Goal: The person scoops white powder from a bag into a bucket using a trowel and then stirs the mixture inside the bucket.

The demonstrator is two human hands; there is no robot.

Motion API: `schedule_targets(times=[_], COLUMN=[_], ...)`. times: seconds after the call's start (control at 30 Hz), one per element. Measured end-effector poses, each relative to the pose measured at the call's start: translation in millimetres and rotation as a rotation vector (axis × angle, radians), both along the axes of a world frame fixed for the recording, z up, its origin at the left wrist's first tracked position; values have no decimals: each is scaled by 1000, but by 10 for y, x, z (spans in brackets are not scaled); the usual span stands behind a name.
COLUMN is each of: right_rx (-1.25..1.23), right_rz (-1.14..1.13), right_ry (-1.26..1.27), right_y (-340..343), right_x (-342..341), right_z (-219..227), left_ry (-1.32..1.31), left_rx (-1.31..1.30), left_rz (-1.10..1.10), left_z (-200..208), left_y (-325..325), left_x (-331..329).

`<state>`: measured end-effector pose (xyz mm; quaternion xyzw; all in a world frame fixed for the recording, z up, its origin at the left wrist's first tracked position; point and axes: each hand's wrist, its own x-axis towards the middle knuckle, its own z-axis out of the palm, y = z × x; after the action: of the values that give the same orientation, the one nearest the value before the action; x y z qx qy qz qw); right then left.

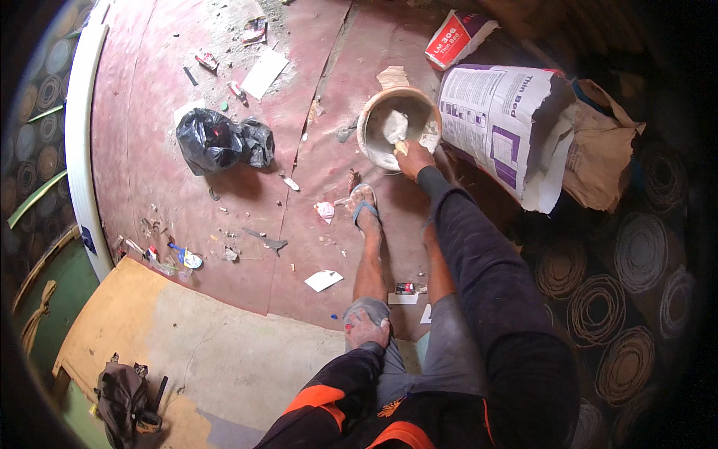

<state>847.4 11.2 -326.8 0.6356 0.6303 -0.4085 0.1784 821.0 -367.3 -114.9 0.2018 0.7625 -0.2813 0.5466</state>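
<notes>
Evidently, a trowel-like tool [396,129] inside the bucket, the right hand [416,162] on it

From my remote seat, I see the tool's pale handle grasped in the right hand, its whitish-coated head down within the bucket [362,136]. The coating blurs the head's outline for me, and shadow hides how deep the contents go; the fingers' undersides are out of my sight. Of the two hands, the left [367,329] lies relaxed on the left knee, fingers spread, grasping nothing.

The right sleeve [479,239] covers most of the right foot, while the left foot [365,208] shows in a blue sandal near the bucket. Just right of the bucket, a large white-and-purple paper bag [486,123] leaves me little space; its torn mouth overlaps a brown paper bag [594,161]. My wider room is leftward, over the scrap-strewn reddish floor [247,198] toward a black plastic bag [206,142]. Below, the frame cuts off the torso, and the dark fisheye rim swallows the corners.
</notes>
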Motion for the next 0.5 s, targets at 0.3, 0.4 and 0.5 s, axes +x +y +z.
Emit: schedule_targets(times=[0.3,0.4,0.5], right_rx=[121,118,160], right_rz=[210,148,-4], right_ry=[-112,-65,117], right_y=[-7,26,-6], right_x=[251,475,808], right_z=[416,673,1233], left_ry=[16,33,53], left_rx=[17,35,34], left_rz=[-76,-92,-109], left_z=[-2,-24,-20], left_y=[-24,-31,0], left_x=[75,127,179])
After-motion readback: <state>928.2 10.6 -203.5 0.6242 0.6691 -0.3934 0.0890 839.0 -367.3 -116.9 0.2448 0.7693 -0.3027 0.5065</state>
